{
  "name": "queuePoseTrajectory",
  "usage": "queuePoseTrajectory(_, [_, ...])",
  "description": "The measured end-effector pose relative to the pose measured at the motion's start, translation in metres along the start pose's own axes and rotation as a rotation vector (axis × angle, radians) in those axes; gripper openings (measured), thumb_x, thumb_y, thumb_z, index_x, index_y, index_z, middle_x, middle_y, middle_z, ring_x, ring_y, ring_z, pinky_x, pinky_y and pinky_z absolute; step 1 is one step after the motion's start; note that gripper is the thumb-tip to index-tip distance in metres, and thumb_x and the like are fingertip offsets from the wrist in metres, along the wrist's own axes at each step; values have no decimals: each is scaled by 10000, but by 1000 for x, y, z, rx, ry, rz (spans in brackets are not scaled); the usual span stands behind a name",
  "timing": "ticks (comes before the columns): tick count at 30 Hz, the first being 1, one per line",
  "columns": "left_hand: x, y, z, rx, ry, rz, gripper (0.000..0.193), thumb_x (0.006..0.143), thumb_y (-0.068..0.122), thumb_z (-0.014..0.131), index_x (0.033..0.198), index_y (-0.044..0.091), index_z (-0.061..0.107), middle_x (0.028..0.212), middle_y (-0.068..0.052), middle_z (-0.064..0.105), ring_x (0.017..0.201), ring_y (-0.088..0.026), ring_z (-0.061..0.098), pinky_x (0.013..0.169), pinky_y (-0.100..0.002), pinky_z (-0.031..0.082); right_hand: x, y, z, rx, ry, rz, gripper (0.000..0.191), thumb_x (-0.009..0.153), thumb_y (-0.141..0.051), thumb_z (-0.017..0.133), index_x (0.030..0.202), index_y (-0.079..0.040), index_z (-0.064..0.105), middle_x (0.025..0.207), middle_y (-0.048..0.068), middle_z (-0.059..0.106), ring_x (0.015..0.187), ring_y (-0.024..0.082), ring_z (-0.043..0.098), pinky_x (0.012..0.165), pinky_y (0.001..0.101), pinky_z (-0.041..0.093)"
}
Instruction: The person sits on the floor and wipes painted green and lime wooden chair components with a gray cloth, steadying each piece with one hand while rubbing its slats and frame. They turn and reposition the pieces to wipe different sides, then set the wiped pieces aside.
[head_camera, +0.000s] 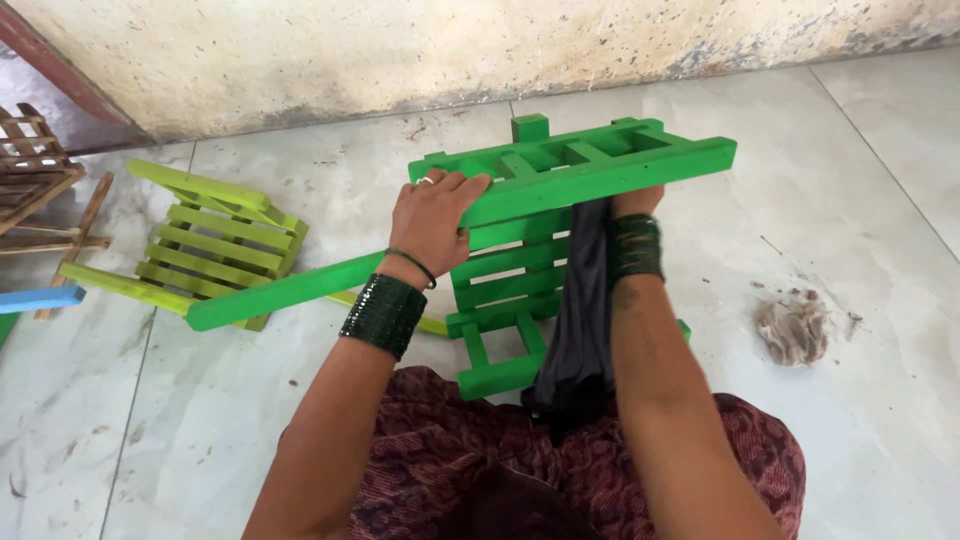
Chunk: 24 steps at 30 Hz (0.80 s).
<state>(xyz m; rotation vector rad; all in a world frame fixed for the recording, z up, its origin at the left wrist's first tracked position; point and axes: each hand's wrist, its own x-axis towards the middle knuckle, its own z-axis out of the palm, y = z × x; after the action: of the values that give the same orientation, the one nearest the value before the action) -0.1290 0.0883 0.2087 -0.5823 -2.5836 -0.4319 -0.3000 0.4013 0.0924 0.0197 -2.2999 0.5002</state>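
**Two hands steadying a green slatted wooden frame above a tiled floor**

Head view. The person's left hand lay palm-down over the upper rail of a bright green slatted wooden frame, its fingers curled over the rail's far edge in a closed grasp; a ring showed on one finger, and a thin dark band and a broad dark beaded cuff sat at the wrist. The right hand reached up beneath the same rail near its middle. Only the back of the hand near the wrist was visible, so whether its fingers were wide or closed could not be told. A matching dark cuff circled that wrist, and a dark grey cloth hung just left of the forearm, down in front of the frame's lower slats to the person's lap, which was covered in dark red patterned fabric.

The frame was held tilted above the floor, centre of the scene, its long green bar running down to the left. A second slatted frame, yellow-green, lay flat on the pale tiled floor to the left, with the bar's end over its near edge. Unpainted wooden slat pieces stood at the far left, and the end of a blue strip lay nearer. A crumpled greyish rag rested on the tiles to the right, well apart from the hands. A stained plastered wall closed the far side.
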Motion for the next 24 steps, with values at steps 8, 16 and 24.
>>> queuePoseTrajectory(8, [-2,1,3,4,13,11,659,656,47,693,1302,164,626,1087,-35,670,1115,-315,596,820,-478,454,-84,-105,21,286,-282,24,222,967,-171,634,1114,-20,704,1075,238,708,1001,429,666,837,519,555])
queuePoseTrajectory(16, [-5,5,6,-22,40,-14,669,657,28,698,1308,160,626,1118,-40,669,1128,-319,590,840,-486,456,-179,-140,-6,517,-537,-408,455,803,-53,626,1248,-71,721,1190,277,637,1034,419,649,853,495,556])
queuePoseTrajectory(24, [-8,13,7,-49,37,-2,655,668,17,703,1305,157,639,1107,-38,668,1134,-311,587,857,-490,455,-106,30,-37,749,111,414,367,996,-105,668,1333,37,642,1251,192,738,1110,246,711,972,336,562])
